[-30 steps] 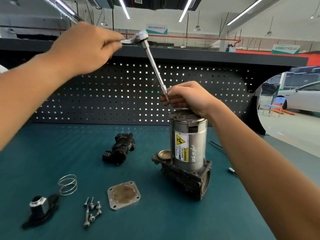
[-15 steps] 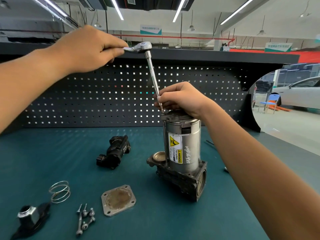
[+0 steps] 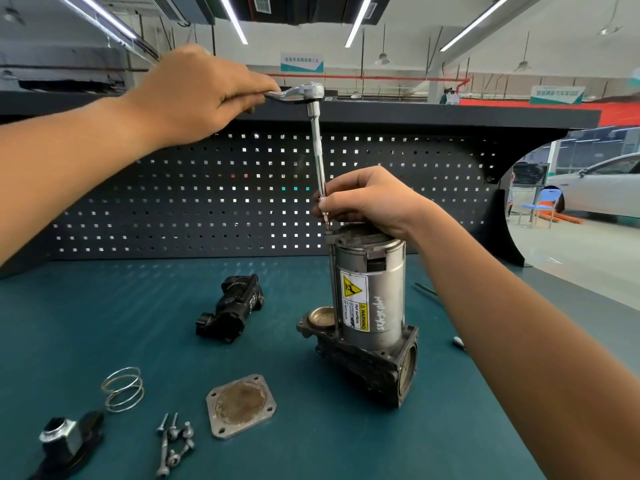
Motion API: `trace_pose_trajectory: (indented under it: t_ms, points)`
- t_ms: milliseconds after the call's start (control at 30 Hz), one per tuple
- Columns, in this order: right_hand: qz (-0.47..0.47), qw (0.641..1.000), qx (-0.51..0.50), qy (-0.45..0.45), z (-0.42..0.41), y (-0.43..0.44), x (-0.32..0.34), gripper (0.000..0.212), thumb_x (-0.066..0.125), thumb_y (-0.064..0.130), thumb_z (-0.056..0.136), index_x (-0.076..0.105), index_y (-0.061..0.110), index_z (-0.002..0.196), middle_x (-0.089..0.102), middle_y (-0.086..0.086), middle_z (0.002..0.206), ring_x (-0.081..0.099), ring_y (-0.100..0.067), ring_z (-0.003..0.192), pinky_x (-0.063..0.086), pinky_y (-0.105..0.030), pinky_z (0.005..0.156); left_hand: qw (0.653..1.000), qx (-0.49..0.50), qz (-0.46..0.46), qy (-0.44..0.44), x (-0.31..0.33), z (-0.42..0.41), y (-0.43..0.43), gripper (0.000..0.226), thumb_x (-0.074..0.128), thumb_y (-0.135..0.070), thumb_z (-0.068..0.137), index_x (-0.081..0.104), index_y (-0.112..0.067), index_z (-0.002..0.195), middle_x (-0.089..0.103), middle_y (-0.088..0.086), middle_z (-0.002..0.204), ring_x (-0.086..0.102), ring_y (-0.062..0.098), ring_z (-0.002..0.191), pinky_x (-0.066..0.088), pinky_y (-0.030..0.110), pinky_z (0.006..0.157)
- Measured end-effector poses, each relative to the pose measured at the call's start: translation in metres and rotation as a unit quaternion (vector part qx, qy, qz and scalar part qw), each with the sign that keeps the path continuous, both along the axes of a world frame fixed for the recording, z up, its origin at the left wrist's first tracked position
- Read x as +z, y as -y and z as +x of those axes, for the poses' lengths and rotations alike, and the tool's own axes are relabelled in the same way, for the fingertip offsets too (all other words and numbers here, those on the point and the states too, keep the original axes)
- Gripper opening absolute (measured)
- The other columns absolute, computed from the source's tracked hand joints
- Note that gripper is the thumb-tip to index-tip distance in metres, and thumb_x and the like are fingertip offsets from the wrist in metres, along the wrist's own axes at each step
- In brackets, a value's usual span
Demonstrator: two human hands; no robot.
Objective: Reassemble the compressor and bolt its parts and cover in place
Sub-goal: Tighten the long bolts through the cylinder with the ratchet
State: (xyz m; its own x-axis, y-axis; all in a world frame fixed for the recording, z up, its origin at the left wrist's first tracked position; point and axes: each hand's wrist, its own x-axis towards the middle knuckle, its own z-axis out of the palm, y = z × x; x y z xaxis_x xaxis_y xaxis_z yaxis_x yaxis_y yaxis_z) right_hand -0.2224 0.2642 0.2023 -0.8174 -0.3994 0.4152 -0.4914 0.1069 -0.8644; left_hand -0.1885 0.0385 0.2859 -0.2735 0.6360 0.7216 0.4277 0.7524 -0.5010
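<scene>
The left hand (image 3: pixel 194 95) is clenched round the handle of a ratchet (image 3: pixel 304 93), held level high above the compressor (image 3: pixel 372 299). From the ratchet's head a long extension bar (image 3: pixel 318 157) drops almost straight down to the compressor's top left edge. There the right hand (image 3: pixel 367 199) pinches the bar's lower end between thumb and fingertips, the rest of the hand lying over the compressor's top. It seems to steady the tip on the head of a long bolt (image 3: pixel 334 289) that runs down the compressor's left side. The compressor stands upright on the table (image 3: pixel 104 323), and its square side opening is uncovered.

The step in hand looks like tightening this long bolt to clamp the upper can to the base. The next move calls for swinging the handle round while the right hand keeps the bar plumb and seated, so the tip does not slip off the head.

In front of the compressor and to its left lie a square cover plate (image 3: pixel 240 405) and a cluster of short bolts (image 3: pixel 173 441). Farther left are a spring (image 3: pixel 123 389) and a black part with a metal block (image 3: pixel 65 441). A black housing (image 3: pixel 232 310) lies just left of the compressor. None is fitted yet, so much of the job likely remains.
</scene>
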Motion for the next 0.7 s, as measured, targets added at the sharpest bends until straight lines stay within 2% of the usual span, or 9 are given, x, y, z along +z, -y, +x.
trace_pose_trajectory:
  t_ms: [100, 200, 333, 467, 600, 700]
  points:
    - [0.010, 1.000, -0.007, 0.005, -0.001, 0.000, 0.001, 0.013, 0.070, -0.005, 0.076, 0.064, 0.006, 0.075, 0.068, -0.002, 0.063, 0.063, -0.010, 0.055, 0.054, -0.019, 0.055, 1.000, 0.015, -0.010, -0.022, 0.000, -0.006, -0.002, 0.040, 0.040, -0.021, 0.094, 0.059, -0.002, 0.124, 0.069, 0.020, 0.100, 0.064, 0.037, 0.087, 0.040, 0.050, 0.088]
    - [0.029, 0.999, -0.015, -0.003, -0.001, 0.001, 0.002, 0.020, 0.073, -0.002, 0.074, 0.059, 0.009, 0.067, 0.064, -0.001, 0.060, 0.060, -0.010, 0.053, 0.051, -0.018, 0.052, 0.998, 0.016, -0.016, -0.055, -0.003, -0.011, -0.003, 0.038, 0.040, -0.020, 0.095, 0.060, 0.000, 0.121, 0.069, 0.022, 0.099, 0.063, 0.038, 0.087, 0.038, 0.047, 0.086]
    - [0.020, 1.000, -0.019, -0.004, -0.001, 0.001, 0.001, 0.025, 0.076, -0.001, 0.071, 0.054, 0.010, 0.065, 0.063, -0.004, 0.063, 0.059, -0.011, 0.052, 0.047, -0.017, 0.048, 0.996, -0.005, 0.034, -0.083, -0.006, -0.020, -0.013, 0.037, 0.038, -0.023, 0.099, 0.060, -0.003, 0.121, 0.068, 0.017, 0.104, 0.060, 0.036, 0.095, 0.033, 0.045, 0.092]
    - [0.047, 0.997, -0.044, -0.032, -0.001, 0.001, 0.001, 0.029, 0.080, 0.004, 0.069, 0.052, 0.012, 0.064, 0.060, -0.006, 0.066, 0.057, -0.013, 0.055, 0.052, -0.021, 0.054, 0.993, -0.025, 0.114, -0.031, -0.012, -0.035, -0.028, 0.031, 0.039, -0.021, 0.100, 0.056, -0.008, 0.123, 0.062, 0.013, 0.115, 0.053, 0.032, 0.109, 0.024, 0.045, 0.104]
    - [0.063, 0.996, -0.050, -0.038, -0.002, 0.002, -0.001, 0.028, 0.081, 0.009, 0.070, 0.054, 0.013, 0.063, 0.059, -0.008, 0.067, 0.056, -0.017, 0.059, 0.054, -0.032, 0.067, 0.988, -0.035, 0.150, 0.027, -0.017, -0.042, -0.026, 0.029, 0.041, -0.016, 0.100, 0.056, -0.008, 0.123, 0.062, 0.012, 0.116, 0.054, 0.031, 0.109, 0.028, 0.049, 0.105]
    - [0.069, 0.994, -0.066, -0.049, 0.000, 0.003, -0.001, 0.020, 0.082, 0.021, 0.070, 0.063, 0.012, 0.070, 0.060, -0.005, 0.068, 0.054, -0.009, 0.056, 0.050, -0.020, 0.058, 0.987, -0.036, 0.149, 0.040, -0.020, -0.043, -0.016, 0.029, 0.042, -0.014, 0.099, 0.057, -0.007, 0.123, 0.065, 0.012, 0.110, 0.057, 0.031, 0.104, 0.034, 0.051, 0.102]
